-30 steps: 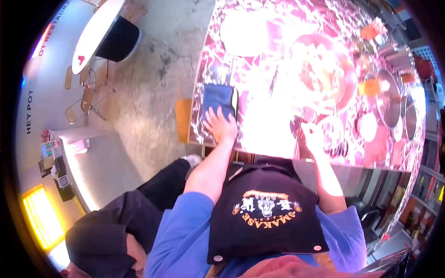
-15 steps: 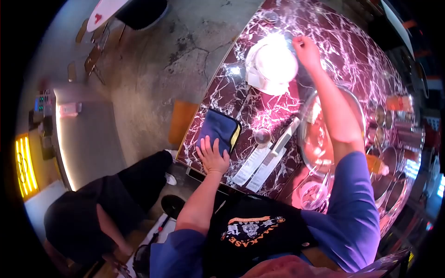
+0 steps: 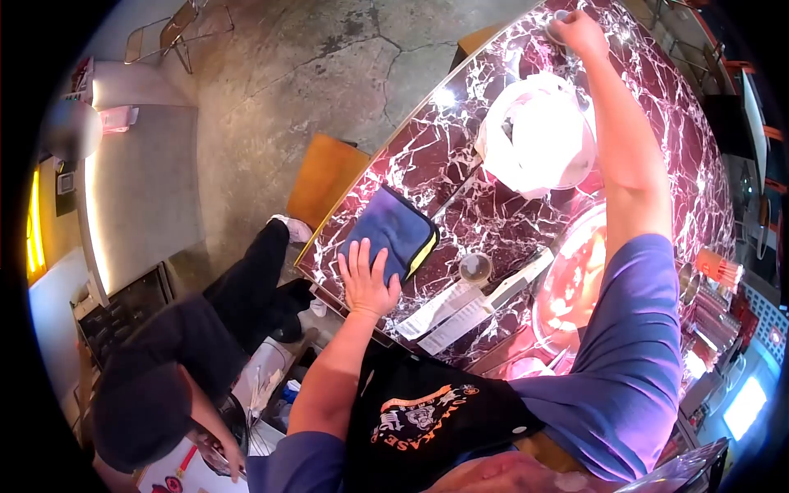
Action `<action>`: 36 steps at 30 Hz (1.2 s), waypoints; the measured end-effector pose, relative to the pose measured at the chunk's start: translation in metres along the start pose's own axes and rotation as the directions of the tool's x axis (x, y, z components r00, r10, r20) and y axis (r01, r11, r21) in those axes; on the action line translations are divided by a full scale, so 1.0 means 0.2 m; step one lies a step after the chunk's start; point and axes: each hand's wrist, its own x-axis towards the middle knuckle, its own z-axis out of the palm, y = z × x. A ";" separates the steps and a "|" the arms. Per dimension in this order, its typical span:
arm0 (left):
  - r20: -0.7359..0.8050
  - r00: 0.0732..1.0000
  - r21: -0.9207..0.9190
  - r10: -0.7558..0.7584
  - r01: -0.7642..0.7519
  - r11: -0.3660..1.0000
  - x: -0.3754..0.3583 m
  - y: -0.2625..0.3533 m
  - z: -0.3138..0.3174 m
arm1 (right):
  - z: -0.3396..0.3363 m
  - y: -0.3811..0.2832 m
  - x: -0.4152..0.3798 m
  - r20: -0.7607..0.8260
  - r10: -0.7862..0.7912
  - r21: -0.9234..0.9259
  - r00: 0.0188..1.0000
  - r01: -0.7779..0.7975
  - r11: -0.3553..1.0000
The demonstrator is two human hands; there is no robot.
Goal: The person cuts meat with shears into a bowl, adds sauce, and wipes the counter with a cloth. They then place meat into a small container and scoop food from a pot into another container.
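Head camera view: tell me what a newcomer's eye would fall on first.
Probably the glaring white round shape above the picture's middle, washed out against the dark red, white-veined tabletop. Next, the folded blue cloth near the table's left edge, with the left hand spread on it. Then the right hand, reaching far up the table beside the small round object.

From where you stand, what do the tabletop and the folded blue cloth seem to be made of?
The tabletop looks like polished marble, or a glossy imitation: white veins and bright reflections. The folded blue cloth seems matt textile, perhaps microfibre: soft folds, no shine.
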 end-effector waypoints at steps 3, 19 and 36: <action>-0.012 1.000 0.000 0.013 -0.013 1.000 0.00 0.00 0.00 | -0.16 0.09 -0.12 -0.149 -0.100 -0.024 0.984 0.097 0.995; -0.078 0.995 0.008 0.059 -0.058 0.998 -0.07 -0.04 0.07 | -0.36 -0.02 -2.44 0.009 -0.388 0.234 0.922 0.375 0.897; -0.128 0.988 0.000 0.089 -0.090 0.996 -0.08 -0.06 0.12 | -0.11 -0.03 -3.13 -0.254 0.174 0.408 0.951 -0.057 0.911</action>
